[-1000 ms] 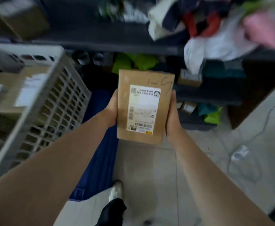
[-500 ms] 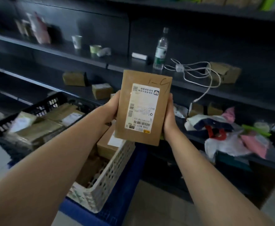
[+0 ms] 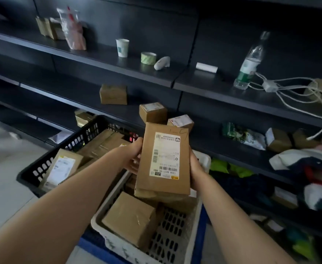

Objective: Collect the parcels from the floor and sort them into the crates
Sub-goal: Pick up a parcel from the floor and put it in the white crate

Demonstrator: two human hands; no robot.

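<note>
Parcel (image 3: 164, 159) of flat brown cardboard with white label, lowered since a moment ago to just over white lattice plastic crate (image 3: 99, 223); likely ready to drop in. Long edges pinched in curled grip of left hand (image 3: 132, 159) and right hand (image 3: 195, 168). Inside crate, brown taped box (image 3: 129, 220) and more parcels crowding landing spot; left of crate, black lattice crate (image 3: 47, 164), well filled.

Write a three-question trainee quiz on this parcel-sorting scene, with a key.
1. True or false: the left hand and the right hand both hold the parcel.
2. The parcel is held above which crate? A. black B. white C. red
3. Fill in: on the shelf, the cup stands next to a roll of ____.

Key: 1 true; 2 B, the white crate; 3 tape.
</note>
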